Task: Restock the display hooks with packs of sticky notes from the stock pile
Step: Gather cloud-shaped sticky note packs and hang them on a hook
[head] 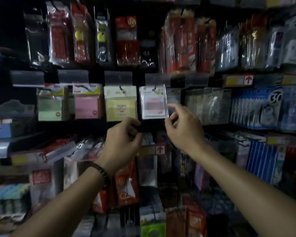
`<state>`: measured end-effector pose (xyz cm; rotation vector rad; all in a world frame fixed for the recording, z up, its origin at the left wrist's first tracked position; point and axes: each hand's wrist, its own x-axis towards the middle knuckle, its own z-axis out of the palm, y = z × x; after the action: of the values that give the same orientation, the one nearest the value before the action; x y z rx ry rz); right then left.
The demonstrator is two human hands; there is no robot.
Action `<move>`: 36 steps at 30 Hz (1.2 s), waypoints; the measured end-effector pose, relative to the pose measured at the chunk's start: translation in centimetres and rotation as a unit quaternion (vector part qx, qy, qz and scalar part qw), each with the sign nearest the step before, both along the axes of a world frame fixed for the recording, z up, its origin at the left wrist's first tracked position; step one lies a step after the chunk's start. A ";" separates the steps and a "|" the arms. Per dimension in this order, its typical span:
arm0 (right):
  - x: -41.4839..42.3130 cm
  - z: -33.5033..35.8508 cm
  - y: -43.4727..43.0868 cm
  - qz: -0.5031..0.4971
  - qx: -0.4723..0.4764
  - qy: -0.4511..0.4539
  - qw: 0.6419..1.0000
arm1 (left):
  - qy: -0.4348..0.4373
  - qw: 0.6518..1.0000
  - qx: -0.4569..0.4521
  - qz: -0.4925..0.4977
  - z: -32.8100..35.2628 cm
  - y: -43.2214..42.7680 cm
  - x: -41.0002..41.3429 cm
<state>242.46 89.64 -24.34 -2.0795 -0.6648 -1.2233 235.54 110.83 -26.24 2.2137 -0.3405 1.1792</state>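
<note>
Step in hand: seating a pack on its display hook. The white pack (152, 103), with pink notes showing through its clear front, hangs from the hook (155, 88) in the middle row. It is the rightmost of four sticky-note packs, just beside the yellow pack (120, 105), with the pink pack (86, 103) and the green pack (50, 106) further left. The right hand (184, 130) is raised to the white pack's lower right edge. Its grip is nearly closed, and thumb and forefinger appear to pinch that edge. The left hand (123, 137) sits below the yellow pack, apart from it, with fingers curled toward the thumb. The dim frame does not show whether this grip contains anything. The stock pile cannot be identified in this view. Judgement: the hanging step is at or near completion for this pack. The next move calls for releasing the edge so that the pack hangs square, then fetching a further pack and aligning its punched hole with the hook tip before sliding it on.
</note>
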 end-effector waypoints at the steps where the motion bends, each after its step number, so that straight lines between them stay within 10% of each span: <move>1: -0.9 -1.4 -0.3 0.023 0.020 -0.029 0.999 | -0.015 1.000 -0.002 -0.017 -1.3 0.1 -1.2; 7: -6.2 -14.3 -1.0 0.087 0.017 -0.052 0.995 | -0.003 0.996 0.020 -0.092 -13.2 1.0 -6.9; 12: -7.1 -31.4 -1.8 0.094 -0.100 0.110 0.984 | 0.150 0.980 0.083 -0.098 -27.4 1.5 -7.2; 21: -4.9 -58.4 -4.4 -0.029 -0.169 0.562 0.809 | 0.440 0.889 0.104 -0.073 -49.2 3.3 -3.9; 27: -1.1 -68.0 -4.3 -0.113 -0.277 0.644 0.704 | 0.551 0.823 0.107 -0.083 -57.3 2.8 -1.7; 36: 4.1 -75.3 -1.9 -0.199 -0.238 0.695 0.648 | 0.627 0.768 0.083 -0.102 -62.2 1.3 -0.6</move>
<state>246.53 87.72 -99.59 -2.8368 0.3002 0.7249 234.99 112.11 -88.44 2.4872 -0.0849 -0.5942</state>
